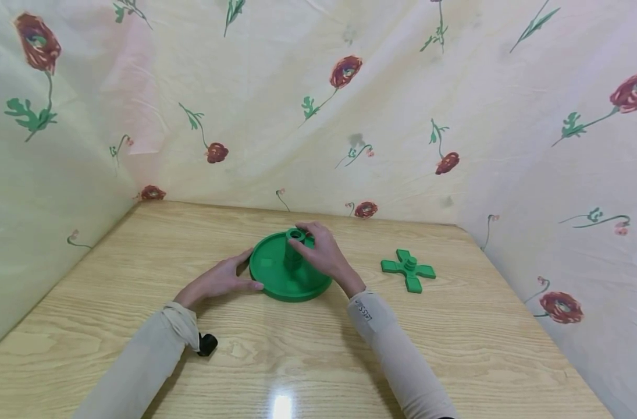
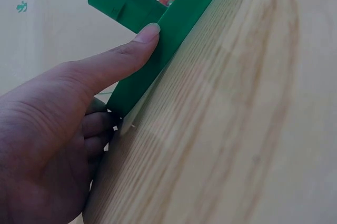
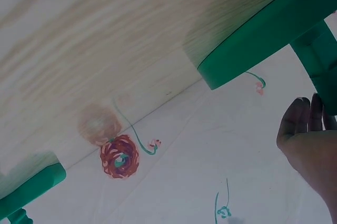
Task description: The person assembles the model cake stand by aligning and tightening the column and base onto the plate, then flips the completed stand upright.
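A round green base (image 1: 273, 286) with a raised rim lies on the wooden table. From its middle rises an upright green hollow post (image 1: 293, 259), its open top facing up. My left hand (image 1: 217, 283) grips the base at its left side; in the left wrist view the thumb (image 2: 118, 63) presses the rim and the other fingers curl behind it. My right hand (image 1: 322, 253) holds the post near its top, thumb on the near side and fingers behind, as the right wrist view of the hand (image 3: 310, 147) partly shows.
To the right of the base lies a green cross-shaped piece (image 1: 408, 269) with a round stub at its centre. A small black device (image 1: 207, 344) sits at the left sleeve cuff. Flowered cloth (image 1: 276, 128) hangs behind the table (image 1: 297, 361) and along both sides.
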{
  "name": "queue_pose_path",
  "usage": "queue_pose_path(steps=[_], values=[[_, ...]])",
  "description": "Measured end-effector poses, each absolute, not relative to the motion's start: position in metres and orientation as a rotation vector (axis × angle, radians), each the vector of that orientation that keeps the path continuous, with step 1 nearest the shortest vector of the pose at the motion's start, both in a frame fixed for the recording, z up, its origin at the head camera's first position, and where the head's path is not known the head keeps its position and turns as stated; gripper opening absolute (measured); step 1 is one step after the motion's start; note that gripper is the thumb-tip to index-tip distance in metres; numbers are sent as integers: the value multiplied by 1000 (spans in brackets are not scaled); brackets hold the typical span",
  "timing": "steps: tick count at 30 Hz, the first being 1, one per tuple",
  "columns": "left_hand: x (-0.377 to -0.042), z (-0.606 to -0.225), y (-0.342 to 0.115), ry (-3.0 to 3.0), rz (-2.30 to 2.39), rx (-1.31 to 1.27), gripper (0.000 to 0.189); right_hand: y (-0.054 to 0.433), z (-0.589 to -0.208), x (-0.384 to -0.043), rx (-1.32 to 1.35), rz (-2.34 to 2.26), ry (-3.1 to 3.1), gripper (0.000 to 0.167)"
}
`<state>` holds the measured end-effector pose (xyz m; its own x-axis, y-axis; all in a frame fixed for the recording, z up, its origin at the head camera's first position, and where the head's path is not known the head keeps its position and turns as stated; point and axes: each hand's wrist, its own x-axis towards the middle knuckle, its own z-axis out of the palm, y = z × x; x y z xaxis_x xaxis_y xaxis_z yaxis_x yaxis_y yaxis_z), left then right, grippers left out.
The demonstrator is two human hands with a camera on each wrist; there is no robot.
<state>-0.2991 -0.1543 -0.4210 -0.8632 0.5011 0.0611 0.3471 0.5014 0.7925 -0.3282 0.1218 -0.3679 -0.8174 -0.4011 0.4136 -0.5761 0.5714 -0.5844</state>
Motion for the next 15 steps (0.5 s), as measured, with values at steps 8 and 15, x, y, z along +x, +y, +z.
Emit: queue_pose_path(steps=[8, 15], values=[[-301, -422, -153, 2567, 1297, 724, 106, 123, -366, -326, 768, 1089, -2600, 50], [-300, -422, -152, 2569, 1296, 718, 107, 124, -368, -328, 817, 1083, -2569, 47]])
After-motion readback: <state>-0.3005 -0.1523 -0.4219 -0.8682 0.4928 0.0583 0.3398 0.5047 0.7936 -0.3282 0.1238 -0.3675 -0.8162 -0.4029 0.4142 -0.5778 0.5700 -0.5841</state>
